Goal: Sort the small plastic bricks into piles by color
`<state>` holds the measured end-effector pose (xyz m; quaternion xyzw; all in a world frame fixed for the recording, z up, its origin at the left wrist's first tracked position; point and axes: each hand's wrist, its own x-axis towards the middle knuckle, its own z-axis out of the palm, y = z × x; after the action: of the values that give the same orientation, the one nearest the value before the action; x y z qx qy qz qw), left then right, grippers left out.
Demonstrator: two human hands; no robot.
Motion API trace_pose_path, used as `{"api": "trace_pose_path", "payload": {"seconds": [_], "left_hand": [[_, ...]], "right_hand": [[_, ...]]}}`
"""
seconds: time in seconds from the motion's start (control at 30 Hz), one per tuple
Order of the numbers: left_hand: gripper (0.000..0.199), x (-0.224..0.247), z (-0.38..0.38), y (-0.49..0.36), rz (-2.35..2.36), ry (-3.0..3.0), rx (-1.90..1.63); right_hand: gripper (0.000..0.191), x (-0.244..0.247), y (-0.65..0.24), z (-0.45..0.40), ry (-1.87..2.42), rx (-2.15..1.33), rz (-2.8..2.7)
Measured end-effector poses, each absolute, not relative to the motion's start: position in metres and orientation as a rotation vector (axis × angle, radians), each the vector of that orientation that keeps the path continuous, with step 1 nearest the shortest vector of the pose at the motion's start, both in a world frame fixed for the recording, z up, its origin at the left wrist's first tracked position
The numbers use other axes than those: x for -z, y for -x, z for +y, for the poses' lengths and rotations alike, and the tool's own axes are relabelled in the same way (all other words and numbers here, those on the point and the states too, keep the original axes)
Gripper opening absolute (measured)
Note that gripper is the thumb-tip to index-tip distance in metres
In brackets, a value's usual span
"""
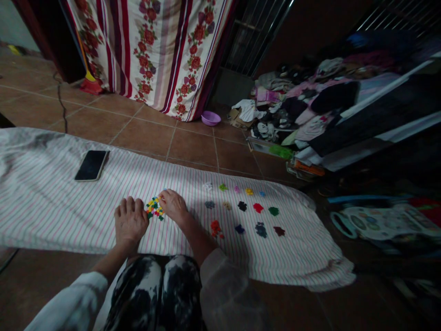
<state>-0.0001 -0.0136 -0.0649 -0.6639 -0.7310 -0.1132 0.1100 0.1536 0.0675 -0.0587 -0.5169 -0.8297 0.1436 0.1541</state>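
Note:
A small pile of mixed-colour pieces (pixel 155 209), mostly yellow, green and red, lies on a striped cloth (pixel 86 211). Flat on the cloth at the pile's left edge rests my left hand (pixel 131 220), fingers stretched forward and holding nothing. From the other side my right hand (pixel 174 205) reaches to the pile, thumb and fingertips drawn together in a pinch; whatever is between them is too small to make out. Right of it, separate single-colour heaps sit in rows, among them orange (pixel 216 228), red (pixel 258 208), black (pixel 242 206) and dark green (pixel 274 211).
A phone (pixel 91 165) lies on the cloth to the left. Beyond the cloth-covered surface, a purple bowl (pixel 211 118) stands on the tiled floor (pixel 144 135) near a floral curtain (pixel 148 50). Heaped clothes (pixel 303 101) and a baby walker-like item (pixel 375 220) occupy the right.

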Motion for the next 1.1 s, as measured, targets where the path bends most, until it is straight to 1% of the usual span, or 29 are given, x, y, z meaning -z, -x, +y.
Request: {"api": "trace_pose_path", "payload": {"seconds": [0.27, 0.53, 0.7, 1.1], "left_hand": [[0.035, 0.066, -0.013, 0.000, -2.144, 1.955, 0.356], [0.034, 0.067, -0.013, 0.001, -2.137, 1.940, 0.351], [0.034, 0.063, -0.014, -0.001, -2.165, 1.952, 0.352], [0.034, 0.065, -0.014, 0.000, -2.172, 1.960, 0.374]], "right_hand": [[0.009, 0.058, -0.162, 0.064, 1.441, -0.547, -2.214], [0.022, 0.059, -0.178, 0.057, 1.440, -0.555, -2.160], [0.021, 0.059, -0.194, 0.056, 1.510, -0.573, -2.127], [0.023, 0.063, -0.265, 0.056, 1.574, -0.592, -1.697]]}}
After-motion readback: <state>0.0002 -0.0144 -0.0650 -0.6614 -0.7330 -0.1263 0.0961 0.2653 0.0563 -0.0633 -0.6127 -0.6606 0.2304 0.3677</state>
